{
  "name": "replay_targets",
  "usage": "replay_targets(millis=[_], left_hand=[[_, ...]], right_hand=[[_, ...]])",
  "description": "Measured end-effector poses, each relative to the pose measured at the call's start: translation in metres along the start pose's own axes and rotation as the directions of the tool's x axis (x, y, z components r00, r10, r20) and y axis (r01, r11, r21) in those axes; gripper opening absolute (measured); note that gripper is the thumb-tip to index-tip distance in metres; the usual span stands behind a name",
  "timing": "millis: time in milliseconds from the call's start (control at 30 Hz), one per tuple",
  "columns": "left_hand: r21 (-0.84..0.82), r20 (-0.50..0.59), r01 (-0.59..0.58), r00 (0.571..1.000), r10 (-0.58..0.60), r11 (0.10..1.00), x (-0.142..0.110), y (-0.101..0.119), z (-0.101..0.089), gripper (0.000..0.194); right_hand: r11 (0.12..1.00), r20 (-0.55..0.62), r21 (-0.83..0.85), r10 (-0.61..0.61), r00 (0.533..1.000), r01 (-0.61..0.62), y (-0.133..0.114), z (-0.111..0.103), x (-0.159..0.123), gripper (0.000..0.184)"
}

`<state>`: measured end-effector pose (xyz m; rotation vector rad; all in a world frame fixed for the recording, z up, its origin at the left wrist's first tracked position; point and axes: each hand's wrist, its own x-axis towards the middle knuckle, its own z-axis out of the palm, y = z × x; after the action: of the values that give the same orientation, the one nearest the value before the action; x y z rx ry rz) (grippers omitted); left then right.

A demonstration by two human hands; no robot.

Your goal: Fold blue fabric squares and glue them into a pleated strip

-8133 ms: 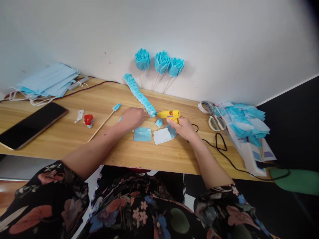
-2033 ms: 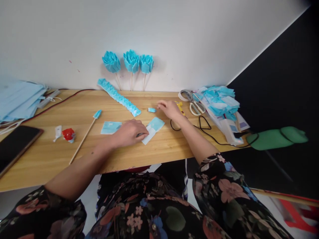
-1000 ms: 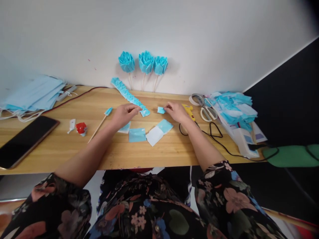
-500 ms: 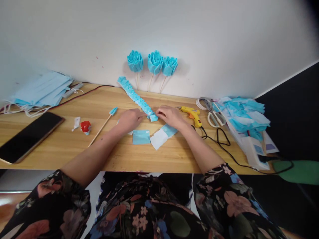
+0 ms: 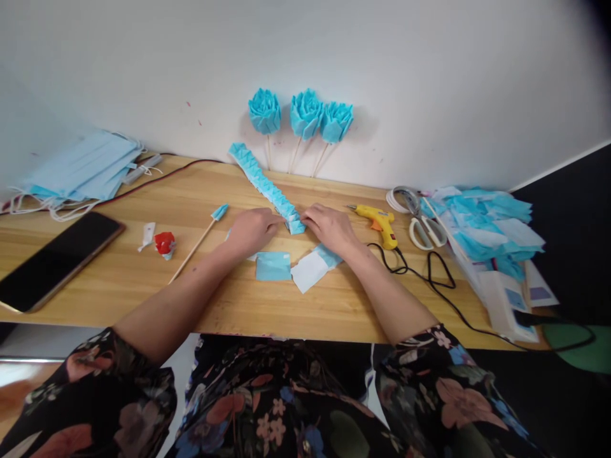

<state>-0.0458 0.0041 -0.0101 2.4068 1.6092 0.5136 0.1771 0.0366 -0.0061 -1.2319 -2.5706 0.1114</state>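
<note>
Both the left hand and right hand curl at the near end of the strip, left of the glue gun, gripping or not unclear; light, even pressure should keep its folds aligned.

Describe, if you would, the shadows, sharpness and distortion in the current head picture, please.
All from the head view: light is soft; faint shadows fall on the wall beside the blue flowers; the phone looks stretched, probably by a wide lens; the upper right corner darkens; fine folds in the blue strip are slightly soft.
</note>
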Motion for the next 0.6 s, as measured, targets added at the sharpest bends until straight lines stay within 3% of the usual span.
replay_targets(millis=[200, 600], left_hand=[[-0.127, -0.13, -0.037, 0.991, 0.02, 0.991, -0.0015, 0.0022, 0.0016, 0.042], [-0.096, -0.113, -0.091, 0.99, 0.08, 0.991, -0.0022, 0.0041, 0.0098, 0.036]], right_hand=[[0.999, 0.008, -0.029, 0.023, 1.0, -0.023, -0.0001, 0.0012, -0.0009, 0.02], [0.999, 0.01, -0.025, 0.022, 1.0, -0.022, -0.0002, 0.0026, 0.0002, 0.021]])
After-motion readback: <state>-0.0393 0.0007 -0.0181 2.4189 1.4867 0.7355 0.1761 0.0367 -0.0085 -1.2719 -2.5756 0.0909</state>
